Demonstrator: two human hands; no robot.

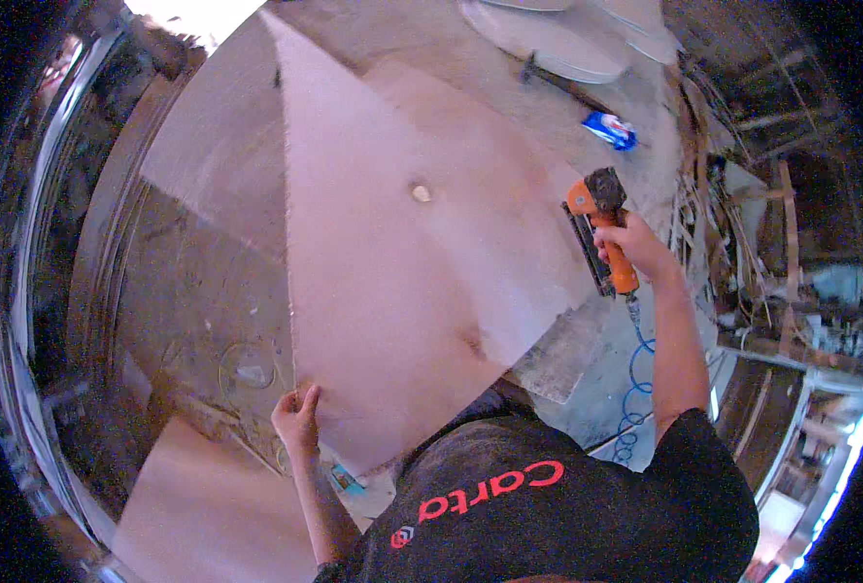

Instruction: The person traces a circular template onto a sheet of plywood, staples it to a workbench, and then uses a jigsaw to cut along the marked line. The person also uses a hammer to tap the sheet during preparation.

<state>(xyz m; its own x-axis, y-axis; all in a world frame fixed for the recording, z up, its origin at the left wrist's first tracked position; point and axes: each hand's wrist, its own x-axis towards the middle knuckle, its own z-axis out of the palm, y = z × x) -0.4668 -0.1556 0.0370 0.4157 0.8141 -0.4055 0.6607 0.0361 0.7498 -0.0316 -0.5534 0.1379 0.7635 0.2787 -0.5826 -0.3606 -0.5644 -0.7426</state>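
Observation:
My left hand (297, 418) pinches the left edge of a large, thin pinkish-tan board (373, 282) near its near corner, fingers partly hidden behind it. A small pale round spot (422, 192) shows on the board. My right hand (635, 243) grips an orange-and-black nail gun (594, 199), held upright over the board's right side. A coiled blue air hose (635, 389) hangs from the gun's lower end, beside my dark shirt.
Another sheet (188, 496) lies at lower left. Several pale curved panels (558, 34) sit at the back, near a blue packet (608, 130). Wood strips and clutter (786, 253) line the right side. A thin pale hose (242, 350) loops on the grey surface at left.

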